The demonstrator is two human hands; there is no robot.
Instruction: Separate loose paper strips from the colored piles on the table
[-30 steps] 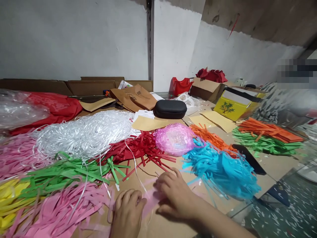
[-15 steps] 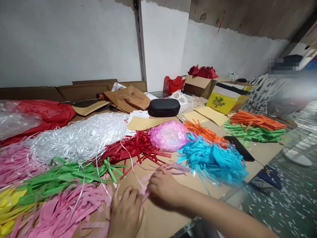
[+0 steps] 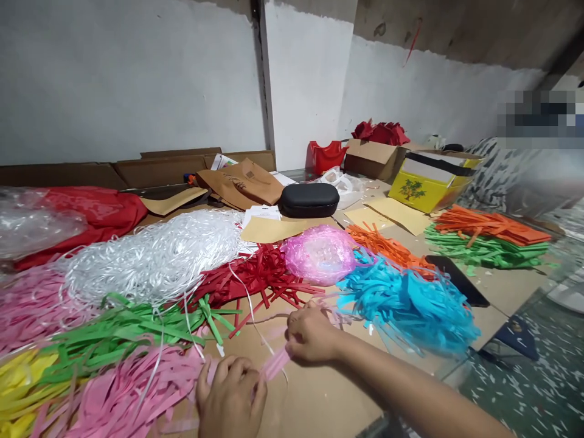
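Both hands are near the front edge of the table, and they share a small bunch of pale pink paper strips. The left hand is curled, with its fingers bent down over one end of the bunch. The right hand is closed around the other end, so the strips stretch in a short line between the two hands (a few loose ends stick out past the right hand). To the left of the left hand lies a big pink pile, and it touches a green pile and a yellow pile by the front left corner. Behind those sits a heap of thin white ribbon. Red strips lie in the middle of the table, just behind the right hand. A shiny pink ball of plastic sits beside them, and a fluffy blue pile is to the right of the right hand. Orange strips peek out behind the blue ones. Farther back there is a black case and a yellow box.
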